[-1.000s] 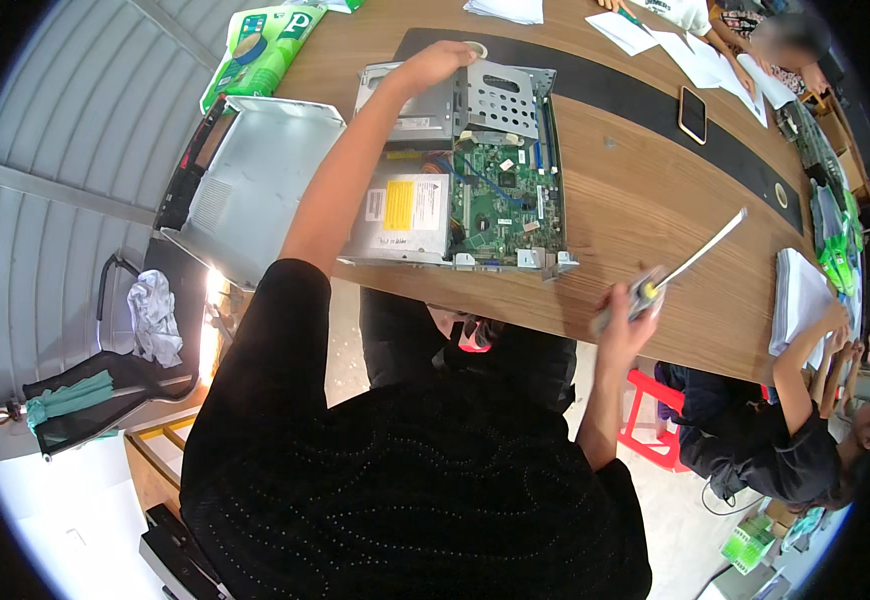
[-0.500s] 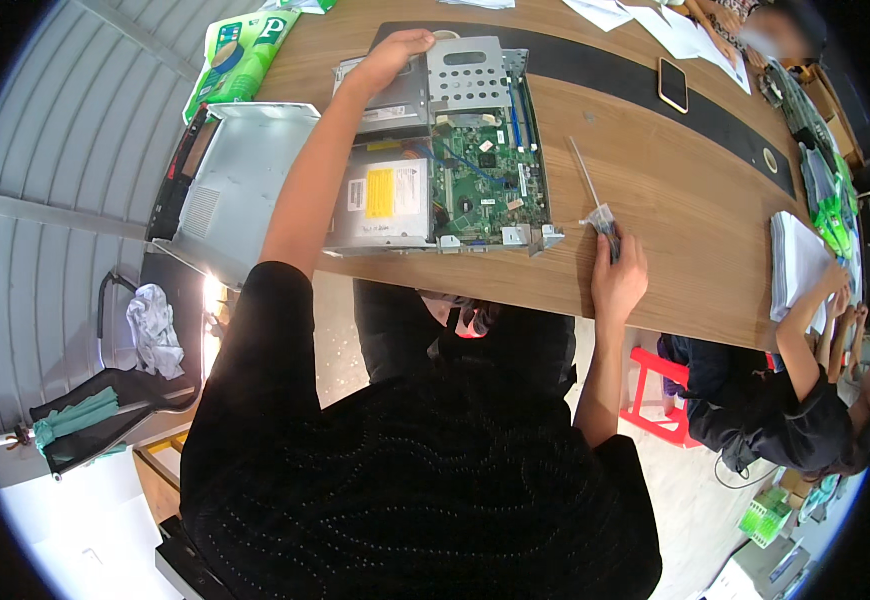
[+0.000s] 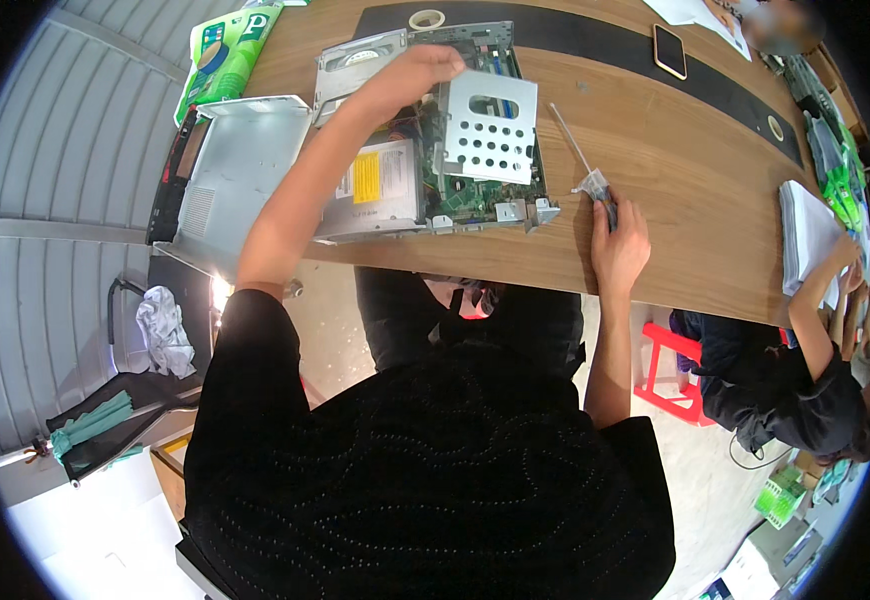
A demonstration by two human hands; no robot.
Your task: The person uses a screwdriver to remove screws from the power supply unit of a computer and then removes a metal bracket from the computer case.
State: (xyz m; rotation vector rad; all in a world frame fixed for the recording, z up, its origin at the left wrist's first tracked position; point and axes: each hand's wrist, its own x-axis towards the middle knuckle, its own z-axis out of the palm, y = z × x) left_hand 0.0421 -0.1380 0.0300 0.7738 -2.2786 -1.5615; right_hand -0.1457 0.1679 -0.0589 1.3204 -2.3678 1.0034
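Observation:
My left hand (image 3: 415, 80) pinches the upper left corner of a perforated metal bracket (image 3: 492, 119). This silver plate, with an oval cutout and rows of round holes, is raised and tilted over an open desktop computer case (image 3: 330, 232). Under it, part of the green circuit board (image 3: 460, 205) shows; the rest is covered. A metal drive (image 3: 400, 185) with a yellow label sits in the case on the left. Right of the case, my right hand (image 3: 621, 245) is closed around the handle of a screwdriver (image 3: 595, 184), its long shaft pointing away over the table.
The case cover (image 3: 245, 165) lies left of the computer, by a green package (image 3: 230, 60). Tape rolls (image 3: 427, 19) and a phone (image 3: 669, 52) are at the back. Stacked paper (image 3: 803, 235) is at the right, where another person sits near a red stool (image 3: 670, 385).
My left hand has lifted the metal bracket off the case's far part and brought it nearer and to the right, tilting it. My right hand stays in place with the screwdriver.

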